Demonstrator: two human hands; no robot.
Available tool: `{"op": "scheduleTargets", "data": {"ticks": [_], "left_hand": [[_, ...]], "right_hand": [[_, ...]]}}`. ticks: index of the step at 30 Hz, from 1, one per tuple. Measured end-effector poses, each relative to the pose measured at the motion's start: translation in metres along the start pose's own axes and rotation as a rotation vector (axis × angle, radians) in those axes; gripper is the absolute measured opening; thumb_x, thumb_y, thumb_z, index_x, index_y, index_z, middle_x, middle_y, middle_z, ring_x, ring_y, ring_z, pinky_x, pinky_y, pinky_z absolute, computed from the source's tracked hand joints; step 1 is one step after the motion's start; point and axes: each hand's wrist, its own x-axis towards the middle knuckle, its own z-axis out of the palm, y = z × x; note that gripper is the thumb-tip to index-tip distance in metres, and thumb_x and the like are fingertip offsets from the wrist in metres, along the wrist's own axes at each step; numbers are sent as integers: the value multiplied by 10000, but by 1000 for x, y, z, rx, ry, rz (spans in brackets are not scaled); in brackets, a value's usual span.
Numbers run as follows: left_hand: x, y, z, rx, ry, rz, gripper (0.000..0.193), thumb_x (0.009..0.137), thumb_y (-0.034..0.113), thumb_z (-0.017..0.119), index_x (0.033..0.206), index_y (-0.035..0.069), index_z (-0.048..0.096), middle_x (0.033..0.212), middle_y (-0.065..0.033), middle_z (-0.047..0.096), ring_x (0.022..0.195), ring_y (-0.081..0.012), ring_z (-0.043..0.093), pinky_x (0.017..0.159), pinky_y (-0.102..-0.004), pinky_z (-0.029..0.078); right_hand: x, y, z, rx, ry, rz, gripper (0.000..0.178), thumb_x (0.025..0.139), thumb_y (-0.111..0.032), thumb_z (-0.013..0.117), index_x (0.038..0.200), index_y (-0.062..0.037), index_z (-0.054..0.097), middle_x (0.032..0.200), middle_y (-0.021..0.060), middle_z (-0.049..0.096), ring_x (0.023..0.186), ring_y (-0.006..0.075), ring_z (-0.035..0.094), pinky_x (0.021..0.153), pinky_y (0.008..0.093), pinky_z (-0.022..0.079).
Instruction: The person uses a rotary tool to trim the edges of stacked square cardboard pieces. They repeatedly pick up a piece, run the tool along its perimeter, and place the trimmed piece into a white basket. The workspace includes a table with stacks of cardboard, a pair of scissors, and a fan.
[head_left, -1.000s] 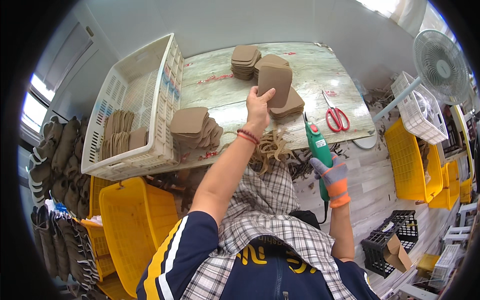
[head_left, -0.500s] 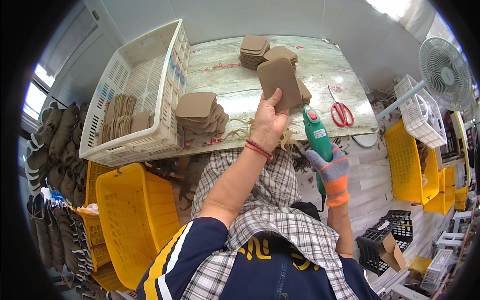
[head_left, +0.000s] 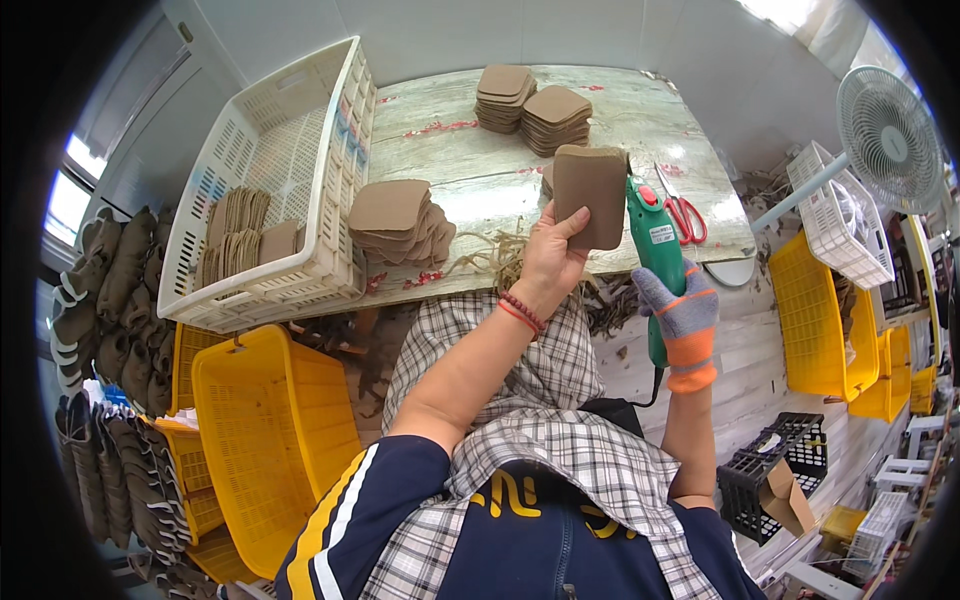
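Note:
My bare left hand grips a brown rounded pad, thumb on its face, above the near part of the table. In a grey and orange glove, my right hand is wrapped round a green handheld power cutter with a red button. The cutter's tip is at the pad's right upper edge; whether they touch I cannot tell. Behind the pad, part of another pad pile is mostly hidden. Red-handled scissors lie right of the cutter. Tan trimmed strips hang at the table's front edge beside my left wrist.
Pad stacks stand at the table's back, and a leaning pile sits at left. A white crate holding pads is on the left, with a yellow bin below it. A fan and black crate stand at right.
The pad has moved right and toward me, and is turned more upright. The cutter and my gloved hand have shifted right, with the tip now by the pad's upper right edge.

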Motion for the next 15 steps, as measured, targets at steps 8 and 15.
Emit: {"op": "scheduleTargets", "data": {"ticks": [8, 15], "left_hand": [[2, 26, -12, 266, -82, 3, 312, 837, -56, 595, 1136, 30, 577, 1065, -82, 648, 955, -185, 636, 835, -325, 540], [9, 54, -17, 435, -135, 5, 304, 823, -61, 605, 1121, -3, 589, 1024, -89, 663, 883, -164, 653, 783, -297, 556]], "right_hand": [[-6, -4, -12, 10, -74, 14, 362, 741, -211, 785, 972, 7, 612, 684, 16, 610, 531, 57, 510, 472, 223, 407], [-16, -2, -23, 32, -167, 82, 357, 746, -202, 780, 968, 16, 605, 697, 19, 619, 538, 60, 531, 479, 224, 424]]}}
